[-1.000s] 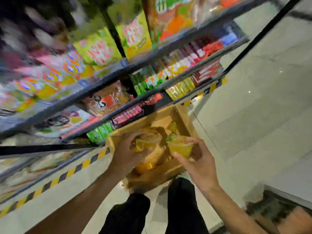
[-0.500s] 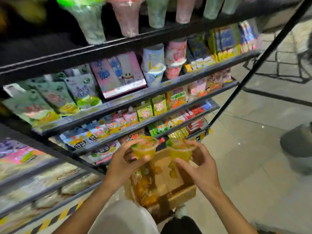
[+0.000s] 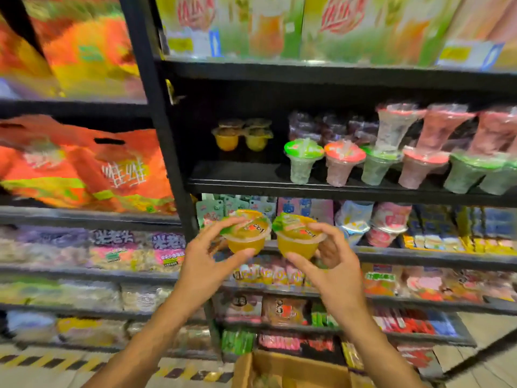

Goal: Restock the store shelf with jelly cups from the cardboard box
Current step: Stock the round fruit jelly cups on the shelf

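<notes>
Since raised from box | left hand grips cup | right hand grips second cup

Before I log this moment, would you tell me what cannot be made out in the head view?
- Cardboard box: cut off by the bottom edge, so the remaining stock is unknown.
- Lid print on the jelly cups in the left hand and right hand: blurred, partly covered by fingers.
- Two cups at the shelf's back: dim; their flavour is unclear.
- Left-side packets: smeared by blur.
</notes>
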### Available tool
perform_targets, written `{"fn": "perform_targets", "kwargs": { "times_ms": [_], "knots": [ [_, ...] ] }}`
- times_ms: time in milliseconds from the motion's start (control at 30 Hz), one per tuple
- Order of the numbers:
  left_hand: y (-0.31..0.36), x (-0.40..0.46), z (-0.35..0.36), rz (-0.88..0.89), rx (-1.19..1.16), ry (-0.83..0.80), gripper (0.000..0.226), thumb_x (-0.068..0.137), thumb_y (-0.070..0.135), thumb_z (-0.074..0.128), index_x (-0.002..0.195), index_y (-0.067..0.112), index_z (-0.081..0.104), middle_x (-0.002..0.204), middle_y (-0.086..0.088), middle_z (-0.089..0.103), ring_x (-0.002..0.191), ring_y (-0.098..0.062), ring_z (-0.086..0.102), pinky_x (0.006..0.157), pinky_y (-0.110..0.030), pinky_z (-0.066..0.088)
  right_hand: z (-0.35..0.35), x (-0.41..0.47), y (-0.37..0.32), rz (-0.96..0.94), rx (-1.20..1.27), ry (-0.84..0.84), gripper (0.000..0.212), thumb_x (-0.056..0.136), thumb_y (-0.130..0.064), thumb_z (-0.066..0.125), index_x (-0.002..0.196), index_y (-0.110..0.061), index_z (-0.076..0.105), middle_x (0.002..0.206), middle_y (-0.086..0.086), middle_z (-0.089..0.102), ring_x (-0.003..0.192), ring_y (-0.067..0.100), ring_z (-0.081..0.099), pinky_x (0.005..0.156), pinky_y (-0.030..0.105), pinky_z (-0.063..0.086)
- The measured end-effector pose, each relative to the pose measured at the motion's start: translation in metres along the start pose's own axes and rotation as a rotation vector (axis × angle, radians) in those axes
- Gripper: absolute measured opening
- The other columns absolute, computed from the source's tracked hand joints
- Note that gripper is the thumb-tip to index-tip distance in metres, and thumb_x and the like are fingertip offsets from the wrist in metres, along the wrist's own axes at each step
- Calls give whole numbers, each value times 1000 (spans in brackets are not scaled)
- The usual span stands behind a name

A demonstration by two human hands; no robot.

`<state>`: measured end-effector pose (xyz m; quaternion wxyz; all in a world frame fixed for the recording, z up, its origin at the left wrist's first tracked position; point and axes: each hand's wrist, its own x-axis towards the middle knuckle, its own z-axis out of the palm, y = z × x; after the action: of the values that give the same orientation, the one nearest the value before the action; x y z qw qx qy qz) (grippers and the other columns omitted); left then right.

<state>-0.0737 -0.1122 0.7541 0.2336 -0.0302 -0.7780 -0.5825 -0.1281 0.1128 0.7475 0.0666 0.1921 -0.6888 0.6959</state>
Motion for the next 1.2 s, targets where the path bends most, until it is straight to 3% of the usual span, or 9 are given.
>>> {"fn": "perform_targets", "kwargs": {
  "times_ms": [100, 233, 533, 600, 700, 733, 900, 1100, 1200],
  "knots": [
    [18, 18, -15, 73, 46, 87, 51, 82, 25, 83, 129, 30, 64, 133, 8, 62, 123, -14, 61, 102, -40, 52, 15, 30, -16, -78, 28, -33, 53, 74, -3, 87, 118, -18, 61, 116, -7, 74, 108, 14, 71, 89, 23, 55],
    [21, 51, -31, 94, 78, 166, 53, 83, 34, 83, 131, 32, 62, 134, 8, 61, 123, -15, 61, 102, -47, 52, 37, 57, -34, -131, 21, -53, 51, 77, -11, 88, 119, -19, 60, 114, -19, 72, 108, 4, 69, 88, 17, 53],
    [-30, 134, -44, 99, 268, 218, 46, 91, 32, 72, 133, 38, 54, 133, 10, 58, 122, -7, 56, 102, -42, 51, 96, 106, -13, -97, -71, 73, 51, 81, -20, 85, 120, -28, 53, 114, -17, 67, 104, -4, 67, 84, 17, 54],
    [-39, 150, -46, 103, 292, 208, 45, 92, 28, 72, 133, 34, 55, 132, 6, 57, 121, -8, 55, 103, -32, 49, 110, 121, -6, -83, -100, 112, 52, 82, -20, 85, 121, -25, 51, 117, -14, 67, 106, -2, 67, 86, 20, 55],
    [-45, 174, -47, 106, 313, 206, 45, 93, 20, 71, 134, 24, 55, 134, -1, 55, 115, -6, 52, 90, -4, 37, 126, 145, 4, -73, -202, 152, 54, 82, -29, 85, 121, -26, 48, 118, -8, 67, 106, 4, 67, 88, 30, 58],
    [-47, 182, -46, 96, 318, 204, 45, 93, 20, 71, 135, 23, 54, 135, -1, 54, 115, -5, 51, 90, -5, 36, 130, 153, 6, -59, -240, 164, 55, 82, -31, 85, 120, -27, 46, 119, -6, 67, 105, 5, 67, 87, 31, 58],
    [-58, 213, -41, 19, 397, 167, 49, 94, 25, 69, 139, 25, 50, 139, -3, 50, 124, -22, 55, 103, -43, 47, 144, 186, 8, -8, -408, 189, 54, 84, -35, 82, 118, -27, 41, 118, -5, 62, 103, 10, 63, 81, 24, 53],
    [-68, 231, -31, -84, 506, 99, 46, 95, 32, 65, 134, 31, 40, 135, -6, 46, 115, -34, 58, 96, -53, 50, 143, 212, 18, 89, -619, 163, 55, 85, -37, 80, 116, -22, 37, 117, 0, 58, 97, 15, 55, 77, 29, 45],
    [-71, 240, -29, -114, 566, 105, 51, 97, 36, 62, 139, 24, 38, 134, -10, 47, 121, -34, 54, 96, -51, 49, 143, 224, 21, 105, -681, 159, 57, 85, -38, 80, 120, -19, 39, 122, 3, 59, 104, 21, 59, 77, 32, 44]
  ]
}}
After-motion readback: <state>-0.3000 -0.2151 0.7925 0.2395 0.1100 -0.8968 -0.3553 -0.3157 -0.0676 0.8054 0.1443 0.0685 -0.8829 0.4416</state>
